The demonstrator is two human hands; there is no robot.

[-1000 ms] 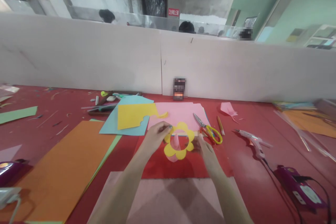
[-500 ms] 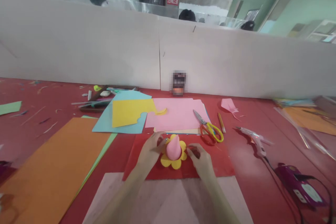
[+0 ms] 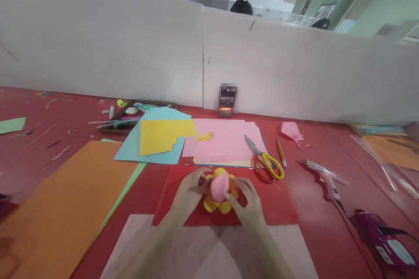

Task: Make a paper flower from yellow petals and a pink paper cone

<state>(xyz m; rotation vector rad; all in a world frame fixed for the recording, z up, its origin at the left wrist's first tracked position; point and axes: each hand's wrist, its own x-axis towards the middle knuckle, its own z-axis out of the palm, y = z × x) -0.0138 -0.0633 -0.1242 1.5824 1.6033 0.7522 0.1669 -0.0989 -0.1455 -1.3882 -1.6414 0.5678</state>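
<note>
A paper flower with yellow petals (image 3: pixel 209 204) and a pointed pink centre (image 3: pixel 219 188) sits on a red sheet (image 3: pixel 271 207). My left hand (image 3: pixel 191 186) is closed at its left side, fingertips against the petals and the edge of the pink piece. From the right, my right hand (image 3: pixel 246 198) holds the flower with thumb and fingers, the thumb touching the pink centre. The pink tip leans slightly to the right. Some petals are covered by my fingers.
Scissors (image 3: pixel 269 165) with red and yellow handles lie on pink paper (image 3: pixel 222 139). A craft knife (image 3: pixel 281 153), a glue gun (image 3: pixel 322 176) and a purple power strip (image 3: pixel 381 237) are on the right. Yellow (image 3: pixel 160 136), blue (image 3: pixel 131 150) and orange sheets (image 3: pixel 75 196) lie to the left.
My right hand has moved from the right petals onto the pink centre. The pink piece has tipped to the right. The camera view has shifted slightly.
</note>
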